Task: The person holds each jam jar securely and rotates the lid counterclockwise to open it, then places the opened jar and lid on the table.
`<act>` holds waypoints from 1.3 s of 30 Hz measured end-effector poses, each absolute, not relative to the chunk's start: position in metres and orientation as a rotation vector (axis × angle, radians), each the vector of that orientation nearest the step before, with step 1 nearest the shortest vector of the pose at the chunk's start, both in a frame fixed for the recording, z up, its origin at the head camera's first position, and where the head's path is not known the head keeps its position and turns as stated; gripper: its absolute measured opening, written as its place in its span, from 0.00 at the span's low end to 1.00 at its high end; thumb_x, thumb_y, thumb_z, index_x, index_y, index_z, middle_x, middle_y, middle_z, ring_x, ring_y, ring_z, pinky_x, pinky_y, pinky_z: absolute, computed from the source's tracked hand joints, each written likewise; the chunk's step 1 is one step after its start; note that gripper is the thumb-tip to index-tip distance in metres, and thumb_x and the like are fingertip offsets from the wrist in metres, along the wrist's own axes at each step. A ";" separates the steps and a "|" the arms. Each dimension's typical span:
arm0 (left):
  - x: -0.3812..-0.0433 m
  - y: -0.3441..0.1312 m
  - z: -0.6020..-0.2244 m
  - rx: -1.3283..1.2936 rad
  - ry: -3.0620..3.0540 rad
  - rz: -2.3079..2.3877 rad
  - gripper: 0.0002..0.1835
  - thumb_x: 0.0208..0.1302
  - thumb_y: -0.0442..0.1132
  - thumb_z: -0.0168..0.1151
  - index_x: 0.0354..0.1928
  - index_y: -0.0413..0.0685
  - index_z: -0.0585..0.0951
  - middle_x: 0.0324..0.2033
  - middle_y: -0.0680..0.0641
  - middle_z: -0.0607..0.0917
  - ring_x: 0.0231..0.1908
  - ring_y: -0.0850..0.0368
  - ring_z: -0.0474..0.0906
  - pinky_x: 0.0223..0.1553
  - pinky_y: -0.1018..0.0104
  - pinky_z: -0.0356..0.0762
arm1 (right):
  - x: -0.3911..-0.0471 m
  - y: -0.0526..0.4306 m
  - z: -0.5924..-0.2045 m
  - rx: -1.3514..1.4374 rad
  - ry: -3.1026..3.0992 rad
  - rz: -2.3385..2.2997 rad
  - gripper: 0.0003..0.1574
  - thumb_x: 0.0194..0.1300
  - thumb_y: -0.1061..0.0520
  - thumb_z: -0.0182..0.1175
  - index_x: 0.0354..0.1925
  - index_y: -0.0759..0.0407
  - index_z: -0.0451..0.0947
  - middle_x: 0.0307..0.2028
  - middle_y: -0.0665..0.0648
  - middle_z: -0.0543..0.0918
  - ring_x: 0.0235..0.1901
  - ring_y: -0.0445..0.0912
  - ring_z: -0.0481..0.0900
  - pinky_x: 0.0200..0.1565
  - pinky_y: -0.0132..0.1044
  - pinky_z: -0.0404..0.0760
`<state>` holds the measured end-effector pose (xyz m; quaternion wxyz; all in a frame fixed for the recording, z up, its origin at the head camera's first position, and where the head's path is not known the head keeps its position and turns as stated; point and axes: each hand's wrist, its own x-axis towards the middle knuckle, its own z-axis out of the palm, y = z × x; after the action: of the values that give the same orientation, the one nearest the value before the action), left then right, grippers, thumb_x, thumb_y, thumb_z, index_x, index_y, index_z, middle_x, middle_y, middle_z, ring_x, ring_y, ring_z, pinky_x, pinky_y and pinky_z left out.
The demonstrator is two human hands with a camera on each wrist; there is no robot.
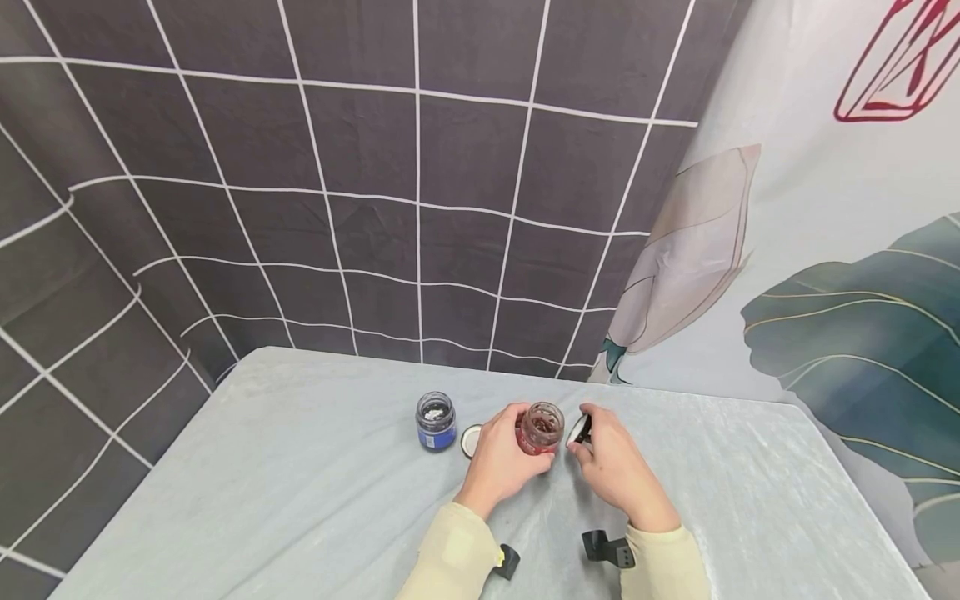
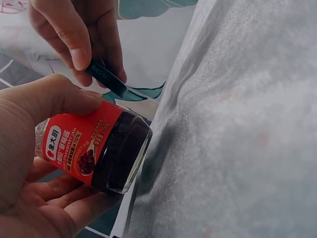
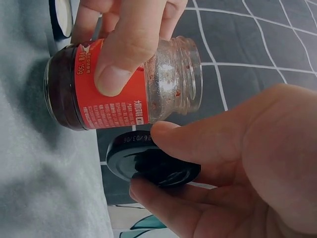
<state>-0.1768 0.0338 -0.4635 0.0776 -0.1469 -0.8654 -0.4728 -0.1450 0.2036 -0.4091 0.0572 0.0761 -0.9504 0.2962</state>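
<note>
My left hand point(image 1: 501, 460) grips a glass jam jar point(image 1: 542, 427) around its red strawberry-jam label. The jar's mouth is uncovered, with dark jam low inside and red smears on the upper glass in the right wrist view. Just right of it, my right hand point(image 1: 618, 467) pinches a black lid point(image 3: 148, 158) by its edge between thumb and fingers, its pale inner side turned toward the jar in the head view. Left of the left hand stands a second jar with a blue label point(image 1: 437, 422), also without a lid. Another lid point(image 1: 471, 440) lies beside it, partly covered by the left hand.
A pale grey cloth point(image 1: 300, 467) covers the table and has soft wrinkles. Behind it hangs a dark curtain with a white grid point(image 1: 375, 167), and a leaf-patterned light curtain point(image 1: 810, 208) is at the right. Black wrist mounts point(image 1: 607, 548) are at both sleeves.
</note>
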 end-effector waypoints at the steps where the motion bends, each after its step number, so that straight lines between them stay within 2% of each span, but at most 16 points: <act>1: -0.177 0.034 -0.463 -0.438 -2.593 -1.418 0.33 0.44 0.43 0.79 0.56 0.48 0.79 0.47 0.51 0.85 0.48 0.56 0.81 0.52 0.60 0.79 | -0.145 0.204 -0.409 0.233 -2.882 0.896 0.35 0.63 0.68 0.62 0.63 0.83 0.62 0.58 0.80 0.72 0.61 0.70 0.71 0.64 0.61 0.68; 39: -0.178 0.035 -0.466 -0.408 -2.606 -1.413 0.34 0.44 0.43 0.79 0.57 0.48 0.79 0.47 0.49 0.85 0.47 0.54 0.82 0.52 0.58 0.79 | -0.149 0.204 -0.418 0.213 -2.922 0.885 0.35 0.56 0.70 0.67 0.59 0.84 0.67 0.53 0.79 0.75 0.57 0.70 0.74 0.60 0.60 0.71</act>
<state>-0.1781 0.0351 -0.4655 0.0748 -0.1360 -0.8684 -0.4709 -0.1491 0.2041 -0.4176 0.0407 0.0696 -0.9539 0.2891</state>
